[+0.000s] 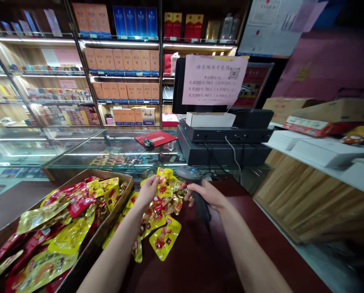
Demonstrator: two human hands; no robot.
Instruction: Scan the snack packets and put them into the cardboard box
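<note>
My left hand pinches the edge of a yellow snack packet, held up over a heap of similar packets. In my right hand is a dark handheld barcode scanner, its handle pointing down and its head beside the packet. A blue light shows on top of the scanner. Under my hands lie several yellow, gold and red packets, with one yellow packet flat at the near side of the heap. To the left, a cardboard box is filled with more yellow and red packets.
The dark red tabletop carries the packets. Behind stand a glass counter with a mouse on a red mat, and a black register with cables. White boxes sit on a wooden cabinet to the right.
</note>
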